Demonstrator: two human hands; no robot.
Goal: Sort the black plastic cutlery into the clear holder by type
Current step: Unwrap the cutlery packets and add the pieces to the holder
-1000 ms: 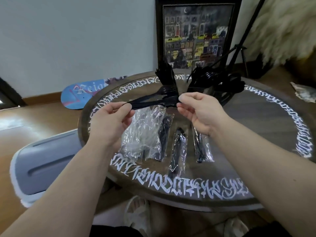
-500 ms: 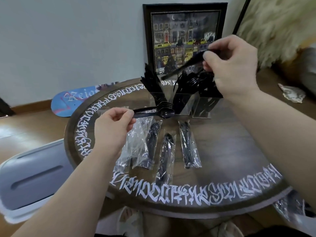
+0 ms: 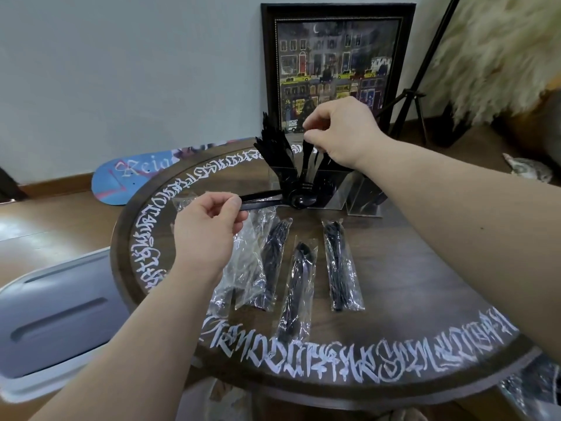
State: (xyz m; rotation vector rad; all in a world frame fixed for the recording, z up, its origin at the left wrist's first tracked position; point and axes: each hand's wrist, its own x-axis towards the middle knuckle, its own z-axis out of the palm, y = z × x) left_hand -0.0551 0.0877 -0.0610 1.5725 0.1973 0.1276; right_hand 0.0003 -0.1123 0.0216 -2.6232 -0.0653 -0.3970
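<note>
Head view: the right hand (image 3: 340, 132) is raised over the clear holder (image 3: 340, 189), thumb and fingers pinched on the top of one black utensil (image 3: 306, 153) that hangs upright with its lower end among the cutlery already standing in the holder; its type cannot be told. The left hand (image 3: 206, 229) is held lower, at the left of the table, with thumb and curled fingers pinching the handles of a fork and spoon (image 3: 291, 199), which lie level and point right, their heads in front of the holder's base.

The holder stands at the far side of the round wooden table (image 3: 394, 268), with black cutlery fanned upward from its left compartment. Four clear plastic sleeves (image 3: 297, 284) lie on the table between the hands and the near rim; three contain black cutlery, while the leftmost looks crumpled and mostly empty.

Legible writing: white calligraphic lettering rings the table edge, but no word can be read. A blue skateboard deck (image 3: 133, 177) on the floor behind bears "Rei", the rest being cut off by the table.

Compared with half a second earlier, the right hand has dropped from a high position, and the utensil it carries has turned from slanted to vertical. The left hand's grip is unchanged.

A framed street painting (image 3: 334, 62) leans on the wall, and a grey bin lid (image 3: 54, 314) sits at lower left.
</note>
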